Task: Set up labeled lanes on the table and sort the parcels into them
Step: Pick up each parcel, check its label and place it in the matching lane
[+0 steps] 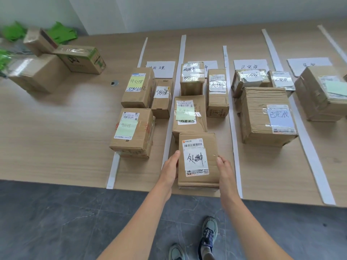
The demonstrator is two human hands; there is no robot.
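Parcel [198, 160] of brown cardboard, with a white handwritten label and a barcode on top, lies flat at the near edge of the worktop [56, 119], in the second lane from the left. The left hand [170, 169] holds its left side and the right hand [225, 171] its right side, each with the thumb over the top edge and the fingers down the side, mostly hidden. Just beyond it in the same lane sits a box with a green note [189, 115], and two more boxes stand farther back. The lane runs between a long white strip [173, 102] on the left and another strip [233, 132] on the right. Three labelled boxes fill the first lane, the nearest one [132, 133] resting partly on the outer strip [113, 171]. A large corrugated box [266, 115] stands in the third lane. Handwritten paper sheets [162, 69] head the lanes. Far left lies a pile of boxes [56, 62] among green bags [62, 32]. Below, shoes [208, 235] stand on grey floor.
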